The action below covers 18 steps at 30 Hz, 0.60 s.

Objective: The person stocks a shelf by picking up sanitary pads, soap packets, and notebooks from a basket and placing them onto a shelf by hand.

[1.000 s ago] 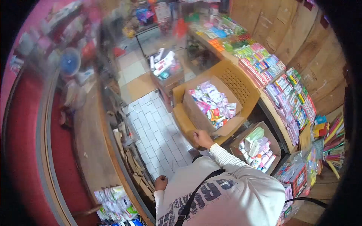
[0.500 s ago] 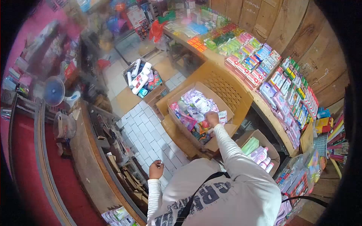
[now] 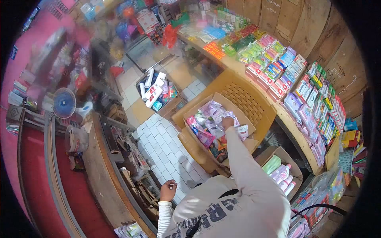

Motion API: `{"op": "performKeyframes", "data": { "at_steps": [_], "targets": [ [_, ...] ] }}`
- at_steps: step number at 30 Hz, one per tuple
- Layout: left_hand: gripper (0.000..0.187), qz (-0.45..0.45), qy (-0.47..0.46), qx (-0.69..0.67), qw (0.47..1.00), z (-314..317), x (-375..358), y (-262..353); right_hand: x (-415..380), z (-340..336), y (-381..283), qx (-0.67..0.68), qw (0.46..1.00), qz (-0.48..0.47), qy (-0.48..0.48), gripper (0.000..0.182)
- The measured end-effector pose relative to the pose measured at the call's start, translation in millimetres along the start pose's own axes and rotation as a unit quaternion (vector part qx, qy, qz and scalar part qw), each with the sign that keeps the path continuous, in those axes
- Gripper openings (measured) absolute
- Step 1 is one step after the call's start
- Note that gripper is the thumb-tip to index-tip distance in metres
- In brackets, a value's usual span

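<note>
Cardboard box [image 3: 197, 112], flaps open: right hand [image 3: 227, 122] inside among packets [image 3: 213, 119], grip unclear. Left hand [image 3: 168, 190] curled loosely, over bare tile floor [image 3: 162, 142] beside box.

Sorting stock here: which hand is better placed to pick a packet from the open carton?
Right: the right hand is already down among the packets in the carton; the left hand hangs back above the floor tiles.

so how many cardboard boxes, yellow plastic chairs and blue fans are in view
open brown cardboard boxes of goods: 3
yellow plastic chair with slotted back: 1
small blue round fan: 1
total: 5
</note>
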State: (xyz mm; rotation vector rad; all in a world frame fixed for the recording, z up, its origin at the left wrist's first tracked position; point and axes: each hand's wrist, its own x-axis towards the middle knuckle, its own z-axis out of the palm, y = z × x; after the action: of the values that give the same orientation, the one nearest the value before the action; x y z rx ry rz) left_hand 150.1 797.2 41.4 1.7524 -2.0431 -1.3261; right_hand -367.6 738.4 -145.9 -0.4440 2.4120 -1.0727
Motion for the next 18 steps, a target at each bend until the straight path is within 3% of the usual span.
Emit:
{"op": "performKeyframes", "data": {
  "at_steps": [3, 6, 7, 10, 11, 14, 17, 18],
  "targets": [
    [0.025, 0.001, -0.005, -0.003, 1.0, -3, 7, 13, -5, -9, -18, 0.077, 0.988, -0.091, 0.095, 0.033],
    [0.025, 0.055, -0.019, -0.099, 0.993, 1, 20, 29, -32, -45, -58, 0.173, 0.976, -0.129, 0.035, 0.025],
    [0.027, 0.055, -0.022, -0.073, 0.996, -2, 20, 55, -42, -56, -68, 0.158, 0.968, -0.188, 0.054, 0.027],
    [0.028, 0.102, -0.034, -0.074, 0.991, 2, 39, 88, -72, -107, -99, 0.056, 0.971, -0.203, -0.111, 0.032],
    [0.037, 0.128, -0.03, -0.077, 0.988, 2, 43, 105, -82, -115, -105, 0.028, 0.971, -0.179, -0.156, 0.035],
    [0.053, 0.297, 0.056, 0.034, 0.953, 7, 55, 159, -118, -124, -114, 0.137, 0.905, -0.206, -0.345, 0.042],
    [0.071, 0.292, 0.009, 0.013, 0.956, 21, 71, 176, -157, -114, -121, 0.141, 0.844, -0.212, -0.472, 0.05],
    [0.072, 0.225, -0.1, -0.088, 0.965, 24, 74, 179, -168, -113, -128, 0.124, 0.826, -0.236, -0.497, 0.051]
  ]
}}
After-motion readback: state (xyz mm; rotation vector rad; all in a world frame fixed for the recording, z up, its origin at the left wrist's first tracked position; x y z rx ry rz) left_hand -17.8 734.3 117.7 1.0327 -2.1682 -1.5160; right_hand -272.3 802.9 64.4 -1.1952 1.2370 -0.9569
